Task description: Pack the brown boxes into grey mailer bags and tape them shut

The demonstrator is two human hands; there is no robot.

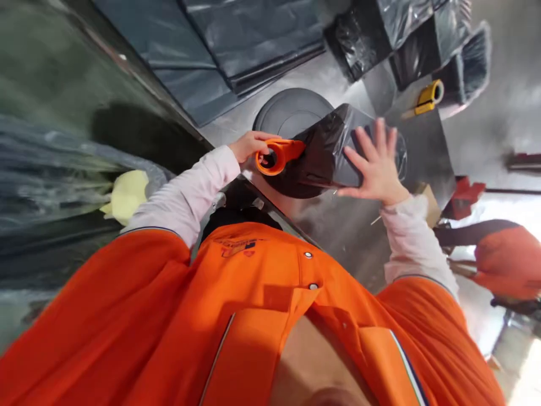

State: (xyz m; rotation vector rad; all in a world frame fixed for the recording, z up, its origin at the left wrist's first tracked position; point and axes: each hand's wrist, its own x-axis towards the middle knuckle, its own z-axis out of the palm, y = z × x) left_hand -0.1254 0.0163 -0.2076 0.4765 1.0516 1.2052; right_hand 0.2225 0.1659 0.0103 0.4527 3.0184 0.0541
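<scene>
My left hand [252, 148] is closed around an orange tape dispenser [291, 149], with fingers through its ring-shaped end. The dispenser's narrow end touches or lies just over a block-shaped package [327, 141] in shiny dark plastic film. My right hand [376, 163] is spread wide, palm toward the package's right end; whether the palm presses on it I cannot tell. Under the package is a round black turntable-like disc [276, 113], partly covered by it.
Flat dark plastic sheets or bags [253, 34] lie at the table's back left. Several wrapped dark packages [359, 39] stand at the back right, near a yellow tape dispenser [429, 97]. A red object [465, 197] and a person in orange [509, 259] are at the right.
</scene>
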